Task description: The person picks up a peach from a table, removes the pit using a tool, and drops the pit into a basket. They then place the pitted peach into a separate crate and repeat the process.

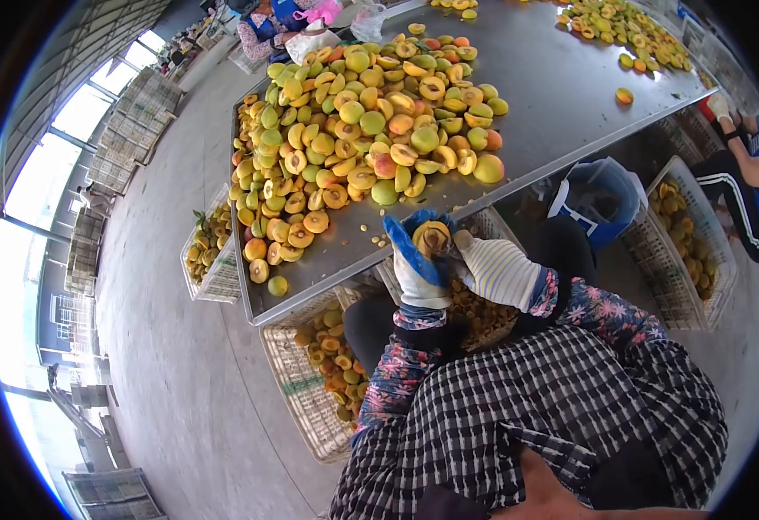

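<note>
Peach half (432, 237) sits clamped in my gloved left hand (418, 270) just off the table (553, 95) edge, right hand (499, 270) touching it, grip unclear, so a slick glove or hard push could drop it into the basket (499, 227) below.

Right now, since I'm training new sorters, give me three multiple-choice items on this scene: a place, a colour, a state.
1. Where is the big fruit pile? A on the metal table; B on the floor; C in a bucket.
2. The left hand wears a glove coated: A red; B blue; C black.
3. The fruit in the left hand is: A whole; B cut open; C wrapped.
Answers: 1 A, the pile lies on the table; 2 B, the glove shows blue; 3 B, the fruit shows its cut face.
</note>
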`<control>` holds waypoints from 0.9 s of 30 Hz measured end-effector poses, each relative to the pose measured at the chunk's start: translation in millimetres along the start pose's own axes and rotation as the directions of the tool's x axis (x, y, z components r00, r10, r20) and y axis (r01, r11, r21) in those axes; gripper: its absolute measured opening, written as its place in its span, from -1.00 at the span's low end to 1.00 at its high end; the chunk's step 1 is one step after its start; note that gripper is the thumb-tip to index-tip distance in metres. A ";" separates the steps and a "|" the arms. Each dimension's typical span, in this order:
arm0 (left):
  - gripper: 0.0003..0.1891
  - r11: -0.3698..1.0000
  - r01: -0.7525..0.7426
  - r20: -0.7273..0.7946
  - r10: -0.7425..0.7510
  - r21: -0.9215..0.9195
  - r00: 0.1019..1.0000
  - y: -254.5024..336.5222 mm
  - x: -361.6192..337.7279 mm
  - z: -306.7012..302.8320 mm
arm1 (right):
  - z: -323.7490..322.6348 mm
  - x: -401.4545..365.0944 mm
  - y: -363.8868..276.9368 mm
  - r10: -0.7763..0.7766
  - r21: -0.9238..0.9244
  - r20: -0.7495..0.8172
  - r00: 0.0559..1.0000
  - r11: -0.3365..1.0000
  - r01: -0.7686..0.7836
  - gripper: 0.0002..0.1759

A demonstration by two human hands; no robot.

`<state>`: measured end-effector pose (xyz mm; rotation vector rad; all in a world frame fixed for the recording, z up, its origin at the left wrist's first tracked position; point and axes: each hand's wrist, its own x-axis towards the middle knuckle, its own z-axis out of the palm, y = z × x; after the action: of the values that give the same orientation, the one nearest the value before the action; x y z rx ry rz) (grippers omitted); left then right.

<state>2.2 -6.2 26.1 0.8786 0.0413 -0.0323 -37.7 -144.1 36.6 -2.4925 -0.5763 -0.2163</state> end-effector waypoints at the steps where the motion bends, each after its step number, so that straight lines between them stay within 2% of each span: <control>1: -0.46 0.994 0.052 -0.020 -0.054 -0.098 0.998 1.7 -1.0 2.6 | -0.8 -0.7 -1.2 0.004 -0.010 0.025 1.000 1.000 -0.004 -0.67; 4: -0.47 0.991 0.103 -0.072 -0.109 -0.082 0.992 -4.1 6.1 -10.3 | -3.5 -2.6 -0.7 0.030 -0.070 0.125 0.992 0.997 -0.021 -0.66; 7: -0.46 0.994 0.091 -0.079 -0.087 0.059 0.993 1.8 -1.2 -3.4 | 4.8 -5.5 6.2 0.057 -0.110 0.205 0.977 0.993 -0.035 -0.66; 10: -0.45 0.987 0.160 -0.122 -0.163 -0.032 0.979 -2.0 2.5 -7.1 | 9.3 -8.6 5.2 0.084 -0.018 0.258 0.963 0.996 -0.082 -0.63; 13: -0.40 0.989 0.149 -0.127 -0.147 0.008 0.981 -4.7 3.1 -9.4 | 31.7 -14.1 20.3 -0.022 0.163 0.139 0.990 0.987 -0.001 -0.57; 16: -0.37 0.925 0.010 -0.034 0.003 0.380 0.999 -19.9 16.1 -30.5 | 27.3 -10.6 25.9 -0.016 0.249 0.178 0.984 0.968 -0.030 -0.64; 18: -0.38 0.869 0.066 -0.037 -0.055 0.490 0.998 -31.0 29.8 -69.9 | -14.7 -2.7 6.4 -0.036 0.170 0.309 0.951 0.985 -0.017 -0.66; 19: -0.39 0.904 0.284 -0.134 -0.254 0.320 0.958 -7.0 12.1 -38.8 | 24.1 -12.1 30.0 -0.154 0.262 0.096 0.983 0.957 0.124 -0.63; 20: -0.35 0.939 0.249 -0.091 -0.234 0.237 0.968 -3.4 2.0 -25.5 | 8.9 -5.7 23.8 -0.106 0.373 0.335 0.936 0.927 -0.029 -0.67; 21: -0.36 0.952 0.127 0.063 -0.150 0.280 0.987 -6.9 4.8 -30.7 | 33.7 -6.5 35.2 -0.202 0.462 0.170 0.964 0.881 0.103 -0.66; 22: -0.37 0.958 -0.003 0.215 -0.062 0.287 0.975 -9.6 6.4 -35.5 | 18.3 -6.8 21.8 -0.158 0.625 0.130 0.979 0.780 0.043 -0.65; 23: -0.35 0.965 -0.069 0.217 0.013 0.252 0.976 -11.4 3.3 -22.9 | 13.7 -9.9 10.2 -0.094 0.707 0.046 0.995 0.706 0.034 -0.68; 24: -0.33 0.963 -0.138 0.186 0.096 0.229 0.978 -7.3 -3.0 -12.5 | 37.1 -9.8 23.4 -0.315 0.162 0.088 0.945 0.941 0.298 -0.68; 25: -0.32 0.979 -0.082 0.081 0.068 0.186 0.994 -13.7 -4.8 -10.1 | 60.6 -9.9 35.8 -0.518 -0.417 0.127 0.846 0.746 0.520 -0.68; 26: -0.32 0.989 -0.032 -0.034 0.037 0.145 0.999 -15.9 -6.1 -8.7 | 56.0 -10.1 31.8 -0.501 -0.445 0.204 0.841 0.718 0.536 -0.65; 27: -0.33 0.980 0.012 -0.073 0.002 0.198 0.997 -14.5 -5.0 -10.5 | 53.2 -13.2 27.9 -0.274 -0.204 0.250 0.929 0.923 0.327 -0.72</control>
<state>-3.7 -7.3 8.6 1.0794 0.1101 -0.0092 -35.5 -139.8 -24.7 -2.6707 -1.0894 -0.1375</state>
